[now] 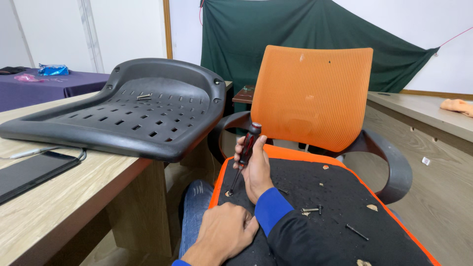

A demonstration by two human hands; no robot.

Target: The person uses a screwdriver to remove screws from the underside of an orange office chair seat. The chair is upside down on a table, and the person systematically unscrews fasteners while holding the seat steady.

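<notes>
My right hand (256,170) grips a black-and-red screwdriver (245,152), held upright with its tip pressed at the front left edge of the black seat board (325,197) of an orange mesh office chair (311,96). My left hand (224,234) rests on the seat's near left corner, fingers curled, holding the edge. Loose bolts (311,210) and a long black screw (356,232) lie on the board to the right of my hands.
A black plastic seat shell (123,111) with screws in it lies on the wooden table (59,212) at left, beside a dark phone (29,172) with a cable. A green cloth (305,24) hangs behind. A wooden bench (423,118) runs along the right.
</notes>
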